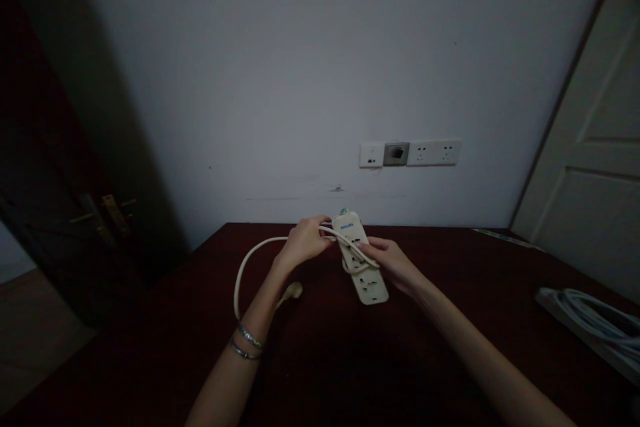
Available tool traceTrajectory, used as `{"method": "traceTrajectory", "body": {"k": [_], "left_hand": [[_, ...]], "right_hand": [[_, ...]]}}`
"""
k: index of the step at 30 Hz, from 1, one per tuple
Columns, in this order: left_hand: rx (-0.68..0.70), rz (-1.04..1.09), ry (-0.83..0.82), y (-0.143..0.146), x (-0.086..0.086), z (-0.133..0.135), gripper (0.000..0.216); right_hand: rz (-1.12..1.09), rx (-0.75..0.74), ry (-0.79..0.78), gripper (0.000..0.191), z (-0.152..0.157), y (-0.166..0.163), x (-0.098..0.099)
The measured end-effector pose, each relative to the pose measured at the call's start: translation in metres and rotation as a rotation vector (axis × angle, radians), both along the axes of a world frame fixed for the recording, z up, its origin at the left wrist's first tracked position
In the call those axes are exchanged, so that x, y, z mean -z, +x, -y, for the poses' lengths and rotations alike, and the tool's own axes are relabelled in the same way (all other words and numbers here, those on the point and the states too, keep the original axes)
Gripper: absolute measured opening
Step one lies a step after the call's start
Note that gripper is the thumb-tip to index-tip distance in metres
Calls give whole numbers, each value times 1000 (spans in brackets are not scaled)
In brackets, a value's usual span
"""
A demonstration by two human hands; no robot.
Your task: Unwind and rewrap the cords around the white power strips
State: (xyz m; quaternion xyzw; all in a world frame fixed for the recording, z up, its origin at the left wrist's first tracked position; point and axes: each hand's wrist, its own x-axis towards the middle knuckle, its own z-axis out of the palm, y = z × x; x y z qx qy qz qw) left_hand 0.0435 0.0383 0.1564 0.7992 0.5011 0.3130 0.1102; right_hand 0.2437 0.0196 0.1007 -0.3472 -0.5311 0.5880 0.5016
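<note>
A white power strip (369, 285) with several sockets is held tilted above the dark red table. Its white cord (245, 265) wraps across the strip's face and loops out to the left. My right hand (393, 260) grips the strip's right side, thumb on the cord where it crosses the sockets. At the upper left of the strip, my left hand (304, 239) has its fingers closed around the cord. The plug (294, 290) at the cord's end lies on the table beneath my left forearm. My left fingertips are partly hidden behind the strip.
The dark red table (320, 373) stands against a pale wall with a row of wall sockets (434, 153). A second power strip with a coiled cable (597, 320) lies at the right. A white door (595, 133) is behind it, and a dark door (60, 213) stands left.
</note>
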Motion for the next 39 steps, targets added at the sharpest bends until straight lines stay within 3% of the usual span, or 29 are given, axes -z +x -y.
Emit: {"method": "traceTrajectory", "body": {"k": [4, 8, 11, 15, 18, 20, 23, 27, 35, 39], "left_hand": [[80, 28, 27, 2, 1, 0, 37], [158, 92, 63, 0, -2, 3, 52], [178, 70, 108, 1, -8, 11, 60], [236, 102, 120, 1, -10, 19, 67], [264, 181, 109, -13, -9, 20, 72], [232, 230, 127, -27, -11, 19, 70], [207, 196, 162, -39, -14, 15, 53], [212, 122, 204, -29, -16, 3, 29], [110, 177, 259, -19, -17, -8, 26], [96, 234, 92, -14, -16, -15, 43]], "right_hand": [[114, 174, 161, 28, 0, 2, -7], [78, 274, 234, 30, 0, 10, -21], [-47, 315, 187, 33, 0, 15, -31], [-375, 301, 51, 22, -7, 28, -41], [-632, 328, -41, 23, -18, 54, -45], [-731, 426, -115, 28, -25, 76, -44], [-676, 421, -193, 27, -32, 93, -35], [-566, 294, -257, 26, -30, 73, -30], [-511, 326, -247, 26, -19, 45, -46], [-450, 217, -244, 32, -14, 38, -48]]}}
